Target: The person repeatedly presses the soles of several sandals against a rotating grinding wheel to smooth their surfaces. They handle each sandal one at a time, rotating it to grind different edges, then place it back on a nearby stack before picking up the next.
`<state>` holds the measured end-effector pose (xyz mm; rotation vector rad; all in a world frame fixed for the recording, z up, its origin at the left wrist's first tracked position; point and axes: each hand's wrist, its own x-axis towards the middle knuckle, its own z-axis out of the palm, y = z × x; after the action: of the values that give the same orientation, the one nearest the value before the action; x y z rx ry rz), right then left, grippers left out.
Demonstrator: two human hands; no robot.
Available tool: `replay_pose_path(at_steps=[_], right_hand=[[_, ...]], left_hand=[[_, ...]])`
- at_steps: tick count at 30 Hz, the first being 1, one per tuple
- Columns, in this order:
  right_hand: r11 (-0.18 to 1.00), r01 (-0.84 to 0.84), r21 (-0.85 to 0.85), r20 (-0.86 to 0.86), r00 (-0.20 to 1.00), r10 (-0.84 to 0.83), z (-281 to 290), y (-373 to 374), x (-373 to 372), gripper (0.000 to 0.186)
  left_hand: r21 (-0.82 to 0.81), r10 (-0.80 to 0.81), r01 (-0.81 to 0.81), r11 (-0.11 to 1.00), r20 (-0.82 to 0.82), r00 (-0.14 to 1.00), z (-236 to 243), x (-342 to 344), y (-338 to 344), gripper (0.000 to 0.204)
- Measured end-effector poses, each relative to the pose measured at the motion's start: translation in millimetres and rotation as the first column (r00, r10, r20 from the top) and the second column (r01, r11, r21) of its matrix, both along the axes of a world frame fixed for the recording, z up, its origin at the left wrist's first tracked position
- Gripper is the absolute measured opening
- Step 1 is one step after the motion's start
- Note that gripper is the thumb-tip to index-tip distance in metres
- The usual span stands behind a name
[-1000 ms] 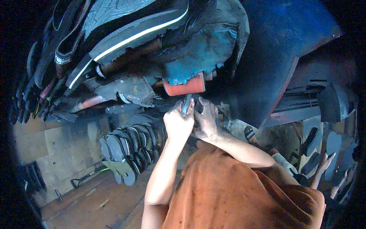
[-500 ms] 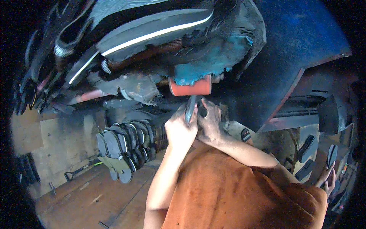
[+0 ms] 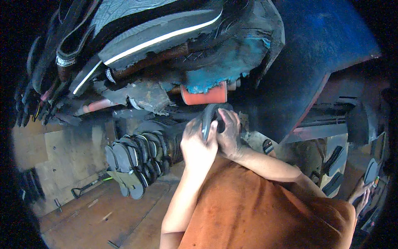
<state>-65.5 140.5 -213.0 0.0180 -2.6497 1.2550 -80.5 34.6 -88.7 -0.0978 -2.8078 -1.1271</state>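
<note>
Between my two hands is a dark sandal (image 3: 210, 113), turned on edge. My left hand (image 3: 197, 145) is closed on its near side, thumb pressed along the edge. My right hand (image 3: 229, 135) is closed round the other side, its fingers bent over the top and smudged dark. Just beyond the sandal sits an orange-red sanding roller (image 3: 205, 95), its upper part covered by a ragged turquoise cloth (image 3: 219, 79). A narrow gap shows between sandal and roller. My fingers hide much of the sandal's shape.
Sandals with white-striped soles (image 3: 166, 41) are heaped above the roller. More sandals (image 3: 132, 159) hang in a bunch at left. A blue metal panel (image 3: 323, 50) slopes down at right. At far right, another person's hands (image 3: 362, 195) hold a grey sole (image 3: 371, 171).
The sandal has come back from the roller toward me and turned, so more of its dark side shows. Both my hands keep hold. The other person's grey sole has shifted right.
</note>
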Motion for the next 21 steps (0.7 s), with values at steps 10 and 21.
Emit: replay_pose_path(at_steps=[10,21], right_hand=[[0.987,-0.084,0.135,-0.401,0.906,0.132,-13,16,-6,0.08],[-0.159,0.415,-0.896,0.206,0.705,0.679,-45,43,-13,0.082]], left_hand=[[0.207,0.079,-0.073,0.976,-0.02,0.997,-15,29,-1,0.034],[0.11,0.039,-0.017,0.994,-0.198,0.979,-38,73,-33,0.039]])
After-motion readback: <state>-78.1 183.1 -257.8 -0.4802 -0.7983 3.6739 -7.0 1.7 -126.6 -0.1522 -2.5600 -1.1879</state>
